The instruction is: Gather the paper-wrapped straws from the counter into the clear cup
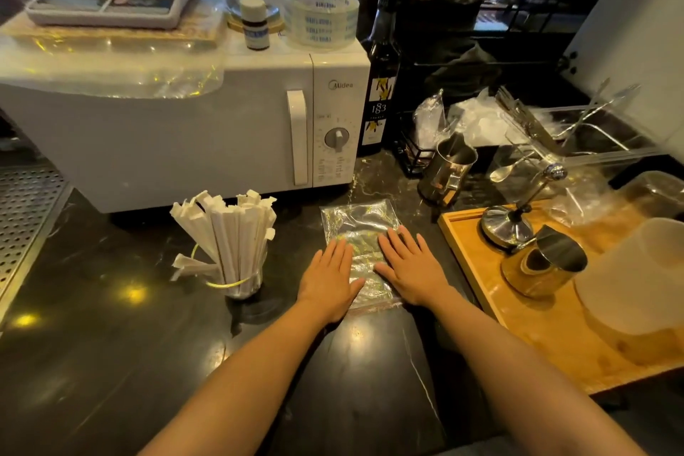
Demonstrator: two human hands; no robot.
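Observation:
A bundle of white paper-wrapped straws (229, 229) stands upright in the clear cup (242, 283) on the dark counter, left of my hands. One or two straws (192, 265) lean out low to the left. A flat clear plastic bag (357, 222) lies on the counter in front of the microwave. My left hand (331, 278) and my right hand (409, 266) press flat on the bag's near half, fingers spread, gripping nothing.
A white microwave (185, 130) stands behind the cup, with a scale, a small bottle and a tape roll on top. A dark syrup bottle (381, 85) stands beside it. A wooden tray (555, 344) with steel pitchers sits at right. A perforated metal drain (26, 218) lies at left.

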